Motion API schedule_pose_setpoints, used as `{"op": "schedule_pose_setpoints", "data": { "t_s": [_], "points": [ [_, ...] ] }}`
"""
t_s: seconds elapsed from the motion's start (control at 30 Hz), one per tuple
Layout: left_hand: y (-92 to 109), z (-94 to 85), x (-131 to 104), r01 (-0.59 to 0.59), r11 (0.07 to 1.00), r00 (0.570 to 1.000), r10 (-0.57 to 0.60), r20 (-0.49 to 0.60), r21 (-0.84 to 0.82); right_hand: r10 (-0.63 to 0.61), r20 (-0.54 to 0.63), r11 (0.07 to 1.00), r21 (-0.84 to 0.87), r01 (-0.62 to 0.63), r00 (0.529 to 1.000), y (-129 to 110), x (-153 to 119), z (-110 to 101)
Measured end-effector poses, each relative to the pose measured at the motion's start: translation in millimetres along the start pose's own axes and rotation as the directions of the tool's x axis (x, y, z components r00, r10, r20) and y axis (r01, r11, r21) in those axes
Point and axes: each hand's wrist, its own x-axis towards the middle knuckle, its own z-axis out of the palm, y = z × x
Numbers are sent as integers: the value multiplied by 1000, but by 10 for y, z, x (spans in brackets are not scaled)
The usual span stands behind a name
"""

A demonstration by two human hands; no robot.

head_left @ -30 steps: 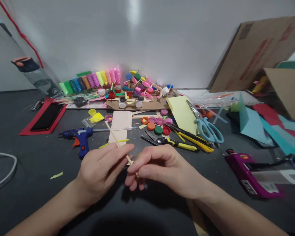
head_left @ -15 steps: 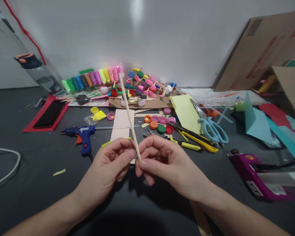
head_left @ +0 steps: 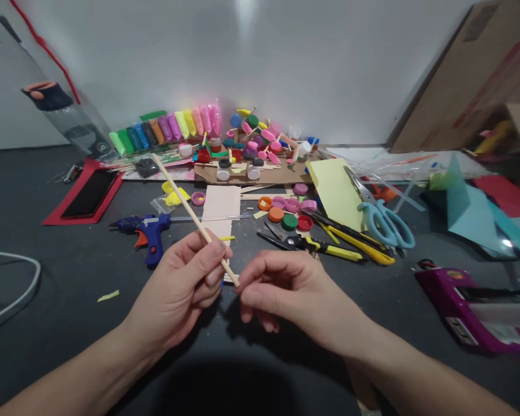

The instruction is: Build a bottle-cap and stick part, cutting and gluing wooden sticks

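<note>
A thin wooden stick [head_left: 186, 206] slants up to the left, pinched between the thumb and fingers of my left hand [head_left: 190, 277]. Its lower end reaches the fingertips of my right hand [head_left: 281, 289], whose thumb and index finger are curled close together; whether they grip the tip is hard to tell. Behind my hands lies a pale card strip [head_left: 221, 202]. Pliers with yellow handles [head_left: 329, 248] rest just beyond my right hand, and a blue glue gun [head_left: 152, 234] lies beyond my left hand.
Coloured bottle caps [head_left: 290, 222], light blue scissors [head_left: 383, 222] and a yellow cutter [head_left: 364, 245] lie right of centre. A phone [head_left: 90, 193] and a bottle [head_left: 73, 124] are at the left. A purple device [head_left: 459, 306] sits at the right, clay packs [head_left: 169, 127] at the back.
The stick has tilted to the left, and my left hand now grips it along its lower part. My right hand, which held its lower end, has moved slightly right. The view has shifted a little.
</note>
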Motion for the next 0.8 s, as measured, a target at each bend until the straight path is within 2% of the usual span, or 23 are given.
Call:
{"op": "schedule_pose_setpoints", "data": {
  "t_s": [0.13, 0.33, 0.57, 0.67, 0.8],
  "points": [
    [-35, 9, -29, 5, 1000, 1000, -5, -2, 22, -62, -67, 995, -78, 57, 996, -7, -35, 83],
    [-9, 1, -2, -9, 999, 999, 10, -35, 37, -102, 46, 972, -207, 109, 994, 18, -52, 36],
    [-28, 5, -11, -1, 1000, 1000, 1, 21, 30, -30, 68, 997, -71, 35, 997, 6, -25, 12],
    [-53, 14, 2, 44, 998, 999, -43, 19, -38, 10, 58, 999, -39, -8, 998, 6, 2, 13],
    [-31, 40, 48, 152, 955, 985, -167, -39, -254, -38, -20, 999, -23, 38, 999, 6, 39, -40]
  ]
}}
